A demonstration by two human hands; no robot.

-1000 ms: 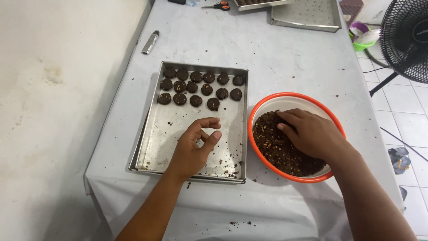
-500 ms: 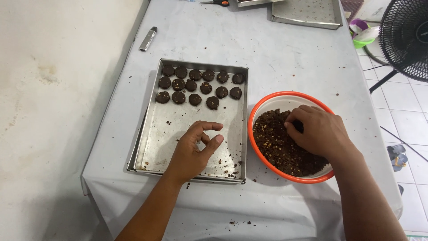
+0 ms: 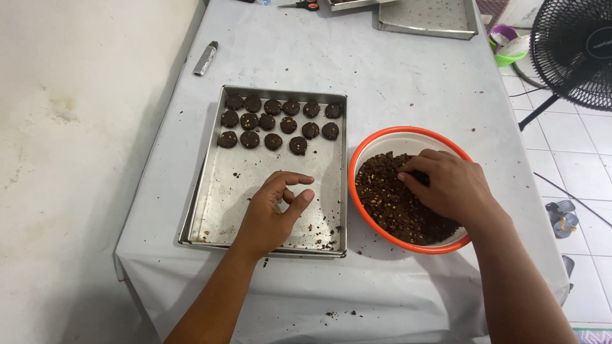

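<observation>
Right of centre, your right hand [image 3: 449, 186] digs curled fingers into dough [image 3: 389, 200] in the bowl [image 3: 408, 134]; left hand [image 3: 271, 213] hovers loosely curled, holding nothing, over tray [image 3: 210, 210]. Crumbs could spill over the rim.

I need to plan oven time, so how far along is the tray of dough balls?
Done: about sixteen dark dough balls sit in three rows at the far end of the metal tray. In hand: the right hand is in the orange bowl, fingers in the dark mix; the left hand rests empty on the tray. Left: most of the tray is bare and plenty of mix remains.
</observation>
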